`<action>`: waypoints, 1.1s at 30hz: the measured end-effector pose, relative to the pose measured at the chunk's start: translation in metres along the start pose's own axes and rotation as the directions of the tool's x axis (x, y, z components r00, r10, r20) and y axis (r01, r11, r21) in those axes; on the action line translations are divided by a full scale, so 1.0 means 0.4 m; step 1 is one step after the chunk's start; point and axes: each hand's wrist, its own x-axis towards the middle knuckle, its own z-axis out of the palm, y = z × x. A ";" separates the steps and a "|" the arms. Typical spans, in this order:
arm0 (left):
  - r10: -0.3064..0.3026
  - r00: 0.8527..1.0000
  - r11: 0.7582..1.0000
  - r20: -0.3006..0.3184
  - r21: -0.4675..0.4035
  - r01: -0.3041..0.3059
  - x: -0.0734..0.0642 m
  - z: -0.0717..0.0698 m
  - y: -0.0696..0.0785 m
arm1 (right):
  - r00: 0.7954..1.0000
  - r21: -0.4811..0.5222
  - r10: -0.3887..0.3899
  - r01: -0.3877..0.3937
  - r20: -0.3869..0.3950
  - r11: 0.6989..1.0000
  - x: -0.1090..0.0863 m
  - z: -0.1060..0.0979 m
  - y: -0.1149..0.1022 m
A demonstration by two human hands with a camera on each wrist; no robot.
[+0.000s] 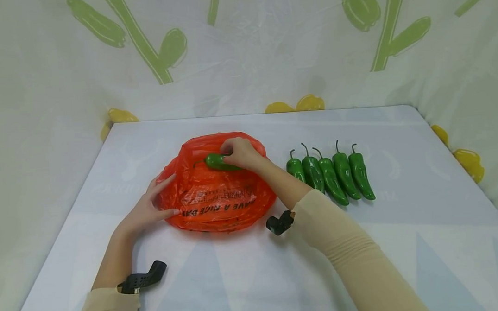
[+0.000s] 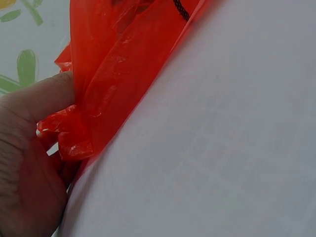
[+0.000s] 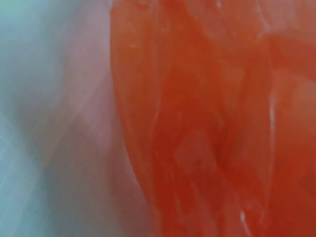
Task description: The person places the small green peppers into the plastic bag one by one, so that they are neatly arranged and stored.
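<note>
A red plastic bag [image 1: 224, 221] with black lettering lies spread on the table, its mouth facing up. At the bag's left side, my left hand [image 1: 145, 211] holds the edge, and the left wrist view shows the thumb on crumpled red film [image 2: 106, 79] with fingers behind it. My right hand [image 1: 244, 153] reaches over the bag from the right and grips a green chili pepper [image 1: 214, 161] by its body. That pepper lies crosswise over the bag's opening, stem to the left, its right end partly hidden by the hand. Only blurred red film [image 3: 207, 98] fills most of the right wrist view.
Several green chili peppers [image 1: 342, 174] lie side by side to the right of the bag, stems away from me; my right forearm covers the lower tips of the leftmost ones. The white table [image 1: 254, 276] meets a patterned cloth backdrop [image 1: 244, 58] at its far edge.
</note>
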 end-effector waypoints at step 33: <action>0.002 1.000 1.000 -0.004 -0.005 -0.002 -0.006 0.002 0.009 | 0.993 0.216 -0.110 0.117 -0.047 0.969 -0.142 -0.066 0.048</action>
